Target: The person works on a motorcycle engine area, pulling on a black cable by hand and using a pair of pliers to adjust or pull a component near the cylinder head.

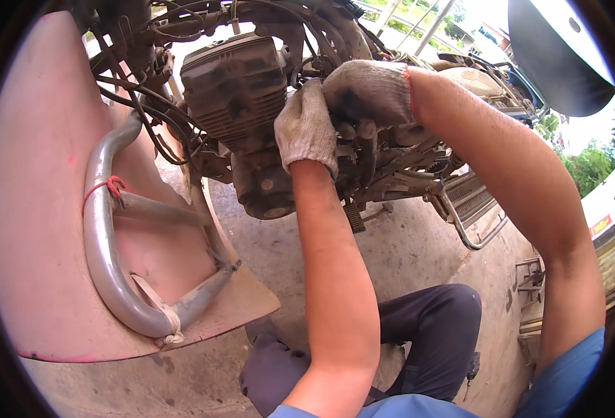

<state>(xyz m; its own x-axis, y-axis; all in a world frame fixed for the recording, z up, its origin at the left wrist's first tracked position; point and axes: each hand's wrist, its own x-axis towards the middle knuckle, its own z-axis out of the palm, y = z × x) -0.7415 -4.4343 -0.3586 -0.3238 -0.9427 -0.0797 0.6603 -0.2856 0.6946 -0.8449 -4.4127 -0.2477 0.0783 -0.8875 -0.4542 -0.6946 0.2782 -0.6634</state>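
Note:
Both my hands wear dirty off-white knit gloves and meet at the rear of a motorcycle engine (234,94). My left hand (307,125) reaches up beside the finned cylinder, its fingers drawn together at the top; whatever they grip is hidden. Right beside it, my right hand (370,94) comes in from the right with its back toward me and a dark grease stain on the glove. Its fingers curl in behind the engine, around something I cannot make out. Below the gloves, dark engine parts and a bent pipe (368,143) show.
At left, a silver tubular crash bar (98,230) tied with red cord stands against a large pink panel (42,181). Cables (150,104) hang at the engine's front. A metal side rack (471,209) juts out at right, above the concrete floor (426,254).

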